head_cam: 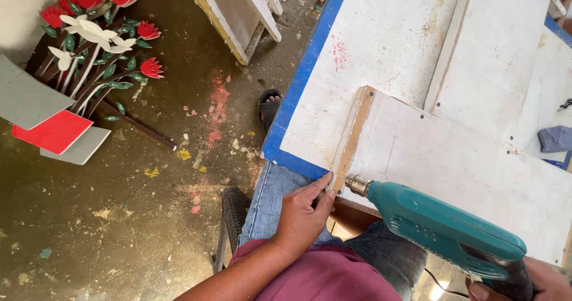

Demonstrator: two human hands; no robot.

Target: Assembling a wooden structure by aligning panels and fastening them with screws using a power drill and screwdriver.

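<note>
Head view shows our right hand (539, 280) clenched on the grip of a teal power drill (444, 229), its chuck touching the near edge of a white board (465, 164). Our left hand (307, 211) pinches that board's corner, where a bare wooden strip (353, 137) runs along the edge. We judge the board stiff, light and dusty, best held flat near this corner. It lies on the blue-edged desk (298, 86), overhanging our lap.
</note>
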